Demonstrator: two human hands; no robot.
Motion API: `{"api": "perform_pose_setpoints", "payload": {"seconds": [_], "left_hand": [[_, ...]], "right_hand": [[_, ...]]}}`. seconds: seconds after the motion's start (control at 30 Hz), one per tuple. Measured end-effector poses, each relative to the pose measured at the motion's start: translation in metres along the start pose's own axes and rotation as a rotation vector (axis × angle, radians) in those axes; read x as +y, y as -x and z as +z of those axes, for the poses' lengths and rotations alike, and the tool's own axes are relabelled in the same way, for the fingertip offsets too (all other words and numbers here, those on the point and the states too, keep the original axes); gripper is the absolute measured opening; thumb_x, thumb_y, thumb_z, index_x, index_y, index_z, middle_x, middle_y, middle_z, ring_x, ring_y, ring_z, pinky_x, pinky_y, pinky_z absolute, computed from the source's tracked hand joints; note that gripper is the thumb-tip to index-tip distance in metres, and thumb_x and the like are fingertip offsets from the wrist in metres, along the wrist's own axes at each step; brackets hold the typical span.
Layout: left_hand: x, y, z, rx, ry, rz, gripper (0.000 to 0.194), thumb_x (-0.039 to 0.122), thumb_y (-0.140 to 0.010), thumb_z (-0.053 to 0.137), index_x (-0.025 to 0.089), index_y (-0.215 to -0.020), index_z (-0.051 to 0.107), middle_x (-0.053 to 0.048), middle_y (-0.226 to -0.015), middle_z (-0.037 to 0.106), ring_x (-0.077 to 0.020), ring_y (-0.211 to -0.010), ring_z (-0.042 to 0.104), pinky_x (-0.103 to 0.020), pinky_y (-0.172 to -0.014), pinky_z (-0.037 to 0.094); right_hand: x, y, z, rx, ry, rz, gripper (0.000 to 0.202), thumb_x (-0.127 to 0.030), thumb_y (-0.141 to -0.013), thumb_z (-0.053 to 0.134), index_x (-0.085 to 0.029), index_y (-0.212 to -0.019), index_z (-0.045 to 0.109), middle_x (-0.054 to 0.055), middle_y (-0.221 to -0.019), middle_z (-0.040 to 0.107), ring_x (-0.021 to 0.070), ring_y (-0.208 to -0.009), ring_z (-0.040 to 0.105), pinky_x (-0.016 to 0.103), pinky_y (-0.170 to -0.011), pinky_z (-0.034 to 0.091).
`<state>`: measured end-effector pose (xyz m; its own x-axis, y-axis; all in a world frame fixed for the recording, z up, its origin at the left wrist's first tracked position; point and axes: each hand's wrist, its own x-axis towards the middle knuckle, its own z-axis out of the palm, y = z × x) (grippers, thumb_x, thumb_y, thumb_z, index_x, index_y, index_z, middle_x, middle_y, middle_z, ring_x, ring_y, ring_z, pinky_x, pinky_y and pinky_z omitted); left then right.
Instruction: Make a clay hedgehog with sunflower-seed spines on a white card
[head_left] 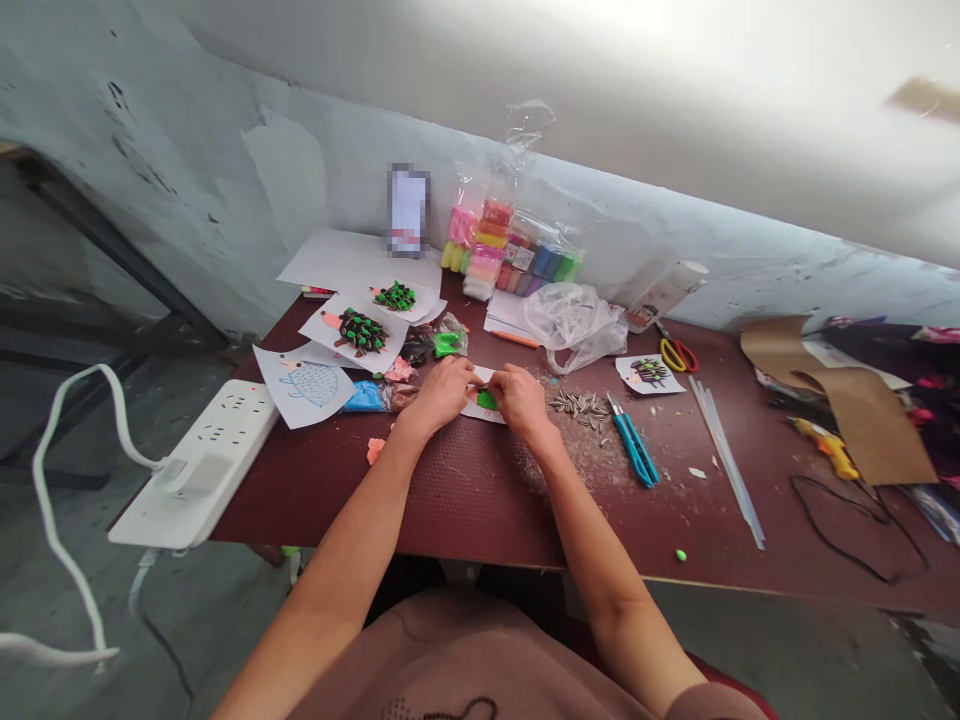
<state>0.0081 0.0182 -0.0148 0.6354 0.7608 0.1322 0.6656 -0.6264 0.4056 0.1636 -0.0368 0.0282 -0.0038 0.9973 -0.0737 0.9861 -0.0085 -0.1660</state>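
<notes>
Both hands meet over a small white card (472, 409) that bears a green clay shape (487, 399). My left hand (447, 391) rests at the card's left side, its fingers bent together near the clay. From the right, my right hand (519, 400) pinches at the clay's edge; whatever sits between its fingertips is too small to tell. A pile of sunflower seeds (581, 406) lies just right of my right hand, with teal-handled tweezers or pliers (636, 446) beyond it. Blue clay in a bag (365, 397) is left of my left hand.
Hedgehog cards (352, 335) and a blue hedgehog drawing (307, 388) lie left. Behind are a phone (408, 208), clay packs (499, 255) and a plastic bag (574, 322). Scissors (677, 353), glue sticks (727, 465) and a yellow glue gun (829, 448) lie right; a power strip (202, 455) sits left.
</notes>
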Motion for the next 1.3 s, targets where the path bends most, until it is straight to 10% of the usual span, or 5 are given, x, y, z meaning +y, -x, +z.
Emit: {"api": "perform_pose_setpoints", "payload": {"seconds": [1.3], "left_hand": [[-0.006, -0.002, 0.003, 0.033, 0.029, 0.019, 0.036, 0.004, -0.090, 0.057, 0.022, -0.105, 0.084, -0.009, -0.119, 0.075, -0.0210, -0.106, 0.065, -0.034, -0.101, 0.054]], "right_hand": [[0.039, -0.026, 0.011, -0.016, -0.192, -0.164, 0.017, -0.019, -0.095, 0.063, -0.020, -0.101, 0.079, 0.006, -0.102, 0.068, 0.0164, -0.091, 0.062, 0.024, -0.076, 0.040]]}}
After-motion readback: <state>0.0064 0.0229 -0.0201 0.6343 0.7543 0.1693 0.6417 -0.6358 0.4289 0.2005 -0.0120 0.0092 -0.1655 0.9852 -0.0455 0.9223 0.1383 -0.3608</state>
